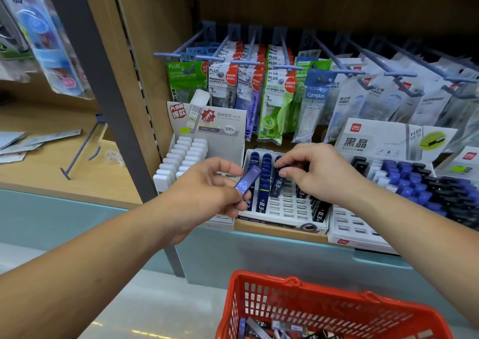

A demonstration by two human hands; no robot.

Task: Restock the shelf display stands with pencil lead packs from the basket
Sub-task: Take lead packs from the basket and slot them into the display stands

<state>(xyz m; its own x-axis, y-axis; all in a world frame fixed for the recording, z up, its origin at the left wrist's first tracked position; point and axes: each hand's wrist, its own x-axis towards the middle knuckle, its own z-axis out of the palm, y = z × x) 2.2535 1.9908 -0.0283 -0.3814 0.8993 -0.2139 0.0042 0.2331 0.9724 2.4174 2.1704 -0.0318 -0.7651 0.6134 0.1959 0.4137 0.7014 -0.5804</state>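
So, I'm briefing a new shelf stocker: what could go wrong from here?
1. The left hand holds a blue pack marked 0.5, while packs in the middle stand seem to read 0.3; it might get slotted into the wrong stand.
2. The right hand pinches a standing pack in a crowded row; neighbours could tip.
3. The blue pack is held by fingertips only and could slip, perhaps missing the red basket.

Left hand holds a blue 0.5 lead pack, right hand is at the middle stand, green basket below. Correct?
No: the basket is red, not green, as the head view shows. The rest stands: the left hand holds a blue 0.5 lead pack and the right hand is at the middle stand.
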